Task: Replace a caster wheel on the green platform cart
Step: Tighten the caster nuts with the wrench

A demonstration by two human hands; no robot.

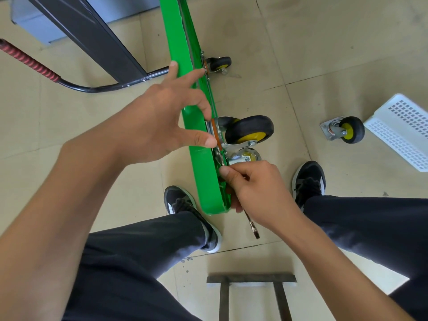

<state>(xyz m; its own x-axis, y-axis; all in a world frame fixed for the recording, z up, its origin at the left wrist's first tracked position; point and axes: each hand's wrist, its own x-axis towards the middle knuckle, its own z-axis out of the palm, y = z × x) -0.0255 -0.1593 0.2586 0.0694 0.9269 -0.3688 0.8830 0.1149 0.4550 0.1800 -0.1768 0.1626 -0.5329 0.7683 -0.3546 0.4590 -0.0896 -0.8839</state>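
Your green platform cart [185,66] stands on its edge on the tiled floor [324,42], underside facing right, with the caster wheel [249,130] you are working on fixed near its lower end by a steel plate. Expect that caster to be dense and rigid; I'd judge the rubber tread grippy but free to swivel, so hold the plate, not the wheel. Your left hand [157,117] reaches in spread wide, thumb and fingertips touching the plate's rim and the deck edge. Your right hand [252,188] is curled round a wrench [251,224] below the plate. A spare caster [345,130] lies well apart, beside a white basket [403,128].
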